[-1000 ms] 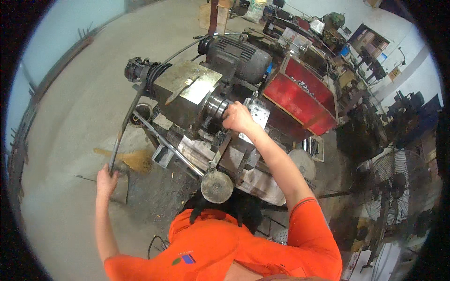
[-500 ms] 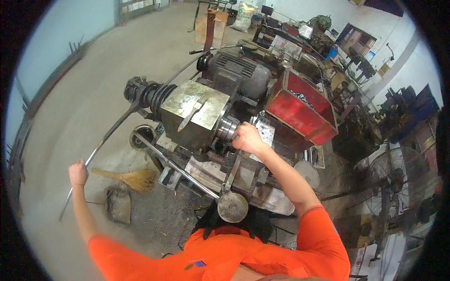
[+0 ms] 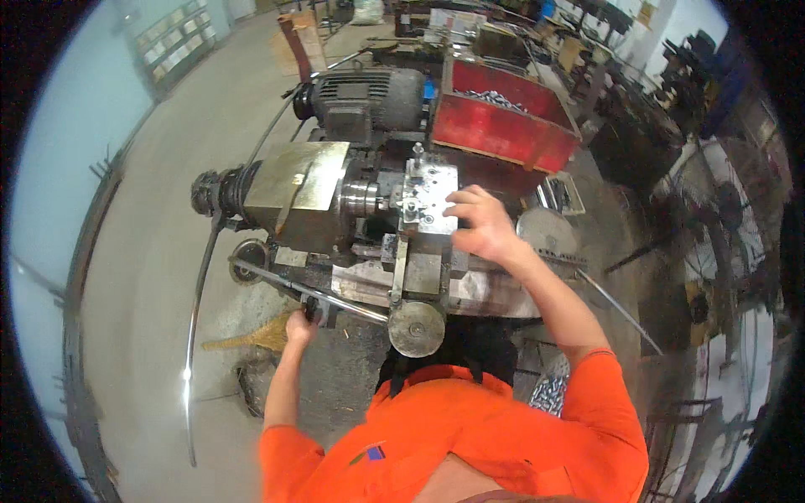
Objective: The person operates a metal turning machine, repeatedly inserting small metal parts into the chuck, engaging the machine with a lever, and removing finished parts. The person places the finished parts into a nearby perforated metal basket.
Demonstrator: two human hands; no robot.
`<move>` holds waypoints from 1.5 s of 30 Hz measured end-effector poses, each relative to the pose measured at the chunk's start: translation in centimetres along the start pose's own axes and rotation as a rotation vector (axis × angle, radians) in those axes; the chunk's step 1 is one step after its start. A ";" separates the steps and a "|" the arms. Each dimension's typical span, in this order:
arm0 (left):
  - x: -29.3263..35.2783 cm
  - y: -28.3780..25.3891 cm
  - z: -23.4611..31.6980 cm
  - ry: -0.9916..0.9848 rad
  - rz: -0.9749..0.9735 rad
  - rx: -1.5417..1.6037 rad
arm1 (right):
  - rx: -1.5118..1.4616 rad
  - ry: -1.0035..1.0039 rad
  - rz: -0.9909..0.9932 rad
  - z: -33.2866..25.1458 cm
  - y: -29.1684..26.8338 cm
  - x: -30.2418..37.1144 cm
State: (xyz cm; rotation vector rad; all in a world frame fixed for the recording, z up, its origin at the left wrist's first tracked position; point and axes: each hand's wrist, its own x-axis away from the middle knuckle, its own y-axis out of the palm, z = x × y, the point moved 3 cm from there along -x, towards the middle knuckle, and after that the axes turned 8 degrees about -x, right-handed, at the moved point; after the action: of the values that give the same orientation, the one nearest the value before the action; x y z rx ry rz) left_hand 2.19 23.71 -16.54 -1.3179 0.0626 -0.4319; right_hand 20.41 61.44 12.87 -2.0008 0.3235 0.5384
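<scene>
My right hand (image 3: 485, 225) is open, fingers apart and bent, at the right edge of a bright metal tool plate (image 3: 438, 180) with bolts and holes. Whether the fingertips touch the plate is hard to tell. Left of the plate is the lathe's shiny round chuck (image 3: 360, 198), jutting from the headstock with its flat metal cover (image 3: 306, 172). My left hand (image 3: 300, 327) is low at the machine's front, closed against a small dark part (image 3: 314, 308) whose kind I cannot make out. Beside it runs a long shiny bar (image 3: 335, 308) toward a round handwheel disc (image 3: 417, 329).
A red bin (image 3: 503, 130) of small metal pieces stands behind the plate, right of the motor (image 3: 369, 96). A long lever rod (image 3: 199, 310) hangs at the left. A straw broom (image 3: 256, 335) lies below. More metal pieces (image 3: 549, 394) show near my right side.
My left hand has let go of the long lever rod and moved right to the machine's front. My right hand has left the chuck and opened beside the tool plate. The view has shifted.
</scene>
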 end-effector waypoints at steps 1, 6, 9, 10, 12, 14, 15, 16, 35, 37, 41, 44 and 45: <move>-1.0 3.2 -3.4 0.030 0.066 -0.264 | -0.077 -0.019 0.031 0.2 -1.2 1.4; -5.1 -0.9 -2.8 0.365 -0.137 -0.780 | 0.130 0.313 0.072 5.1 -6.5 11.8; -5.1 -1.3 -2.6 0.200 -0.140 -0.666 | 0.118 0.562 0.176 8.8 -9.1 19.3; -4.6 -1.9 -2.4 0.136 -0.163 -0.607 | 0.225 0.710 0.185 10.3 -9.7 22.5; -4.1 -2.8 -4.9 0.066 -0.089 -0.375 | 0.421 0.786 0.199 13.0 -11.2 29.1; -4.2 -4.7 -6.6 0.084 0.017 -0.238 | 0.508 1.099 0.119 16.3 -12.9 37.8; -4.1 -5.9 -7.9 0.061 0.040 -0.029 | 0.574 1.322 0.040 16.6 -13.3 40.2; -4.5 -6.9 -9.0 0.052 0.061 0.184 | 0.632 1.207 0.036 17.1 -14.5 44.5; -5.5 -8.2 0.0 -0.266 0.436 1.063 | -0.419 1.564 0.490 -0.9 -0.8 42.3; -5.5 -8.7 1.4 -0.200 0.377 1.100 | -0.267 1.470 0.486 -0.3 0.2 43.8; -6.2 -8.0 -1.2 -0.211 0.358 1.066 | -0.351 1.432 0.512 -0.8 -0.2 42.8; -5.3 -8.7 2.8 -0.166 0.352 1.085 | -0.342 1.438 0.495 -1.3 -0.6 42.5; -5.6 -8.7 1.3 -0.182 0.319 1.011 | -0.385 1.469 0.468 -1.7 -1.0 41.6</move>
State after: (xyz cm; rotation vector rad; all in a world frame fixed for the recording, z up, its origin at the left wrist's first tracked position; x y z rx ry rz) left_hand -4.99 25.27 -9.06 -0.3305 -0.0913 -0.0315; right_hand 57.19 60.46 -6.55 -2.3576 1.6777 -0.7864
